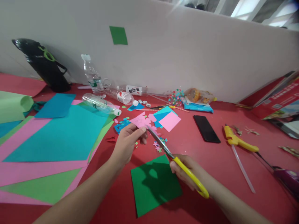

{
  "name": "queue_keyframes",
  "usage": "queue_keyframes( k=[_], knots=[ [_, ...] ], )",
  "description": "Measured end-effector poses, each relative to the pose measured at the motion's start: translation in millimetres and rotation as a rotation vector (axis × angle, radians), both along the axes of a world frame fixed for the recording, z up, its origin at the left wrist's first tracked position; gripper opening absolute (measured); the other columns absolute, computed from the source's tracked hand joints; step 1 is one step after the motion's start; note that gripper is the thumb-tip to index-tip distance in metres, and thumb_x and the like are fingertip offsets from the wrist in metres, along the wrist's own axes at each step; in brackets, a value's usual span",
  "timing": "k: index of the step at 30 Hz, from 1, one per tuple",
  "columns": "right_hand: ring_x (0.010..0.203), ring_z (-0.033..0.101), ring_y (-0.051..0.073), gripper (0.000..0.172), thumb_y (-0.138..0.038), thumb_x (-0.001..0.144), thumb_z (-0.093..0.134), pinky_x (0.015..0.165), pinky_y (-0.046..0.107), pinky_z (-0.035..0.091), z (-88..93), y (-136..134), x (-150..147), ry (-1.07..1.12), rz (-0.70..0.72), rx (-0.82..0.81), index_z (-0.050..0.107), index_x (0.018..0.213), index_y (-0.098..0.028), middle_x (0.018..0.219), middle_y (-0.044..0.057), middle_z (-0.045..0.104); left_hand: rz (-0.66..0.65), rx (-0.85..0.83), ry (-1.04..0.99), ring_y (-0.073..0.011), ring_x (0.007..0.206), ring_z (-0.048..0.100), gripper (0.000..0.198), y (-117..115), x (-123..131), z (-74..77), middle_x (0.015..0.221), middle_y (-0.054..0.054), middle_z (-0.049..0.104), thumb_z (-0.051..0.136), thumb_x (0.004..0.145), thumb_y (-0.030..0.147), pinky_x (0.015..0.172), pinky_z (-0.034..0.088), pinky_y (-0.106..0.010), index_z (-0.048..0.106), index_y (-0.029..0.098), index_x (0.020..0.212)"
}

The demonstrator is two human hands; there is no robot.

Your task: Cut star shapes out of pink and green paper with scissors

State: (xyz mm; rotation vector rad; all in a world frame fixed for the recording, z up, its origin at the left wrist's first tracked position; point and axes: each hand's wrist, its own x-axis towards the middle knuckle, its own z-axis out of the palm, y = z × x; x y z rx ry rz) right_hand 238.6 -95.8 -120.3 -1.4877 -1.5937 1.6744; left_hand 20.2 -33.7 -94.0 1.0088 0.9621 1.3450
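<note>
My left hand (127, 143) pinches a piece of pink paper (142, 120) above the red table (210, 161). My right hand (187, 171) grips yellow-handled scissors (177, 161), whose blades reach up to the pink paper's right edge. Below both hands lies a dark green paper square (155, 185). Small cut-out stars (160, 143) lie scattered just under the blades.
Large teal (63, 137), pink and green sheets cover the left. Plastic bottles (94, 77) and a black bag (44, 63) stand by the white wall. A black phone (206, 128), yellow glue gun (238, 140), and pink square (169, 120) lie to the right.
</note>
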Motion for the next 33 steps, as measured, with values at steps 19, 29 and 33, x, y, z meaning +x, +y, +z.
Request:
queue_keyframes(
  k=[19,29,33],
  knots=[
    [0.031,0.028,0.005,0.047,-0.067,0.081,0.053,0.031,0.017,0.019,13.8,0,3,0.010,0.046,0.004,0.047,0.070,-0.022,0.043,-0.011,0.034,0.070,-0.024,-0.100,-0.0085,0.047,0.055,0.009,0,-2,0.4,0.052,0.001,0.065,0.074,0.070,0.020,0.049,0.043,-0.020,0.069,0.016,0.064],
    [0.030,0.024,0.005,0.042,-0.063,0.078,0.051,0.030,0.016,0.019,8.6,1,0,0.056,0.028,-0.026,0.046,0.068,-0.022,0.039,-0.012,0.029,0.063,-0.027,-0.134,-0.0086,0.049,0.056,0.009,1,-2,-4.7,0.055,0.000,0.065,0.074,0.071,0.020,0.051,0.044,-0.020,0.069,0.015,0.066],
    [0.027,0.030,0.005,0.052,-0.073,0.077,0.049,0.030,0.017,0.022,10.3,1,-2,0.044,0.038,-0.035,0.049,0.070,-0.021,0.038,-0.012,0.032,0.014,-0.038,-0.167,-0.0097,0.053,0.058,0.006,-4,2,-4.9,0.059,0.000,0.067,0.073,0.072,0.019,0.053,0.046,-0.021,0.069,0.015,0.070]
  ],
)
